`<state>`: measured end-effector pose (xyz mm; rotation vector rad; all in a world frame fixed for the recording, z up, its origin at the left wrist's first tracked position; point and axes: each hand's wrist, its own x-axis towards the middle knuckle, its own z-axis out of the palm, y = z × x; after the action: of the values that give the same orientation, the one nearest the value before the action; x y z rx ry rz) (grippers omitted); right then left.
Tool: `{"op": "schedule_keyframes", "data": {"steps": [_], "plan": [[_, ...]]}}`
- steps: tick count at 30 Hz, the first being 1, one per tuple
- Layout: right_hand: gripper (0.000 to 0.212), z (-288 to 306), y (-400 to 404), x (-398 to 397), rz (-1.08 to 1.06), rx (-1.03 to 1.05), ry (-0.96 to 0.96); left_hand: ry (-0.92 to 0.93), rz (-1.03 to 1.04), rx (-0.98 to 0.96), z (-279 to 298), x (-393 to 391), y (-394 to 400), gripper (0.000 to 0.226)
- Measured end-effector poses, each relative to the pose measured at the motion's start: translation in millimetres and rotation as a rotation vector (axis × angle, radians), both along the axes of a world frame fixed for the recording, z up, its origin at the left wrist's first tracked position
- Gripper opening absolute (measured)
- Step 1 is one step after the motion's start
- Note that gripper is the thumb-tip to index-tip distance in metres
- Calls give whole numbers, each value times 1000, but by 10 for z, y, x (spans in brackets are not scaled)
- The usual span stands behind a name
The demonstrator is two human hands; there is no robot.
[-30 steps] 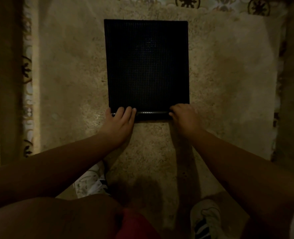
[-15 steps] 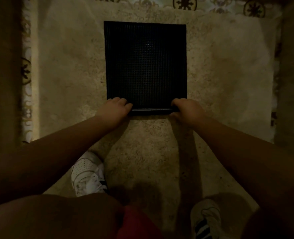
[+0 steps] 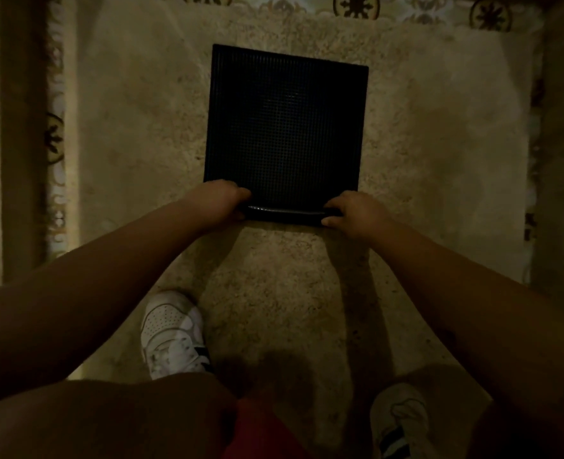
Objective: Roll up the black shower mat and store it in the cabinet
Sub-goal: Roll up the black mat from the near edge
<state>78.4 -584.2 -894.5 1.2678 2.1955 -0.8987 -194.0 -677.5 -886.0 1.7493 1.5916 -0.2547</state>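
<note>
Beige rug is carrying the mat, lying flat with its near edge curled into a roll; left hand and right hand are gripping the roll's ends, fingers wrapped around it.

Both hands, left hand and right hand, grip the rolled near edge of the black shower mat on a beige rug.

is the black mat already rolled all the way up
No, only the near edge of the black shower mat is curled into a thin roll between the left hand and right hand.
</note>
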Motion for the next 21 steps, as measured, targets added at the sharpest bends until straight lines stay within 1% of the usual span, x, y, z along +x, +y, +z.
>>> {"op": "schedule_keyframes", "data": {"steps": [2, 4, 6, 8, 9, 11, 13, 15, 18, 20, 21], "plan": [[45, 1, 32, -23, -79, -23, 10, -13, 2, 11, -15, -15, 11, 37], [47, 4, 51, -35, -182, -32, 22, -24, -6, 71, -10, -57, 9, 44], [40, 0, 61, -47, -247, -28, 19, -28, -13, 165, 29, -117, -31, 49], [32, 5, 67, -49, -281, -20, 25, 23, -103, 321, 58, -127, -109, 50], [30, 12, 69, -45, -283, -16, 23, 58, -164, 363, 60, -102, -155, 47], [29, 22, 72, -32, -272, -15, 11, 92, -211, 370, 62, -30, -249, 46], [28, 32, 80, -32, -272, -7, 8, 109, -185, 345, 81, 3, -296, 51], [28, 19, 85, -27, -322, -2, 38, 112, -169, 357, 90, -18, -308, 54], [29, -10, 78, -25, -396, -28, 71, 80, -143, 397, 68, -9, -315, 49], [25, -14, 66, -20, -414, -28, 106, 111, -119, 365, 10, 38, -326, 49], [22, -6, 47, -12, -392, 12, 125, 144, -121, 333, -41, 51, -324, 51]]}}
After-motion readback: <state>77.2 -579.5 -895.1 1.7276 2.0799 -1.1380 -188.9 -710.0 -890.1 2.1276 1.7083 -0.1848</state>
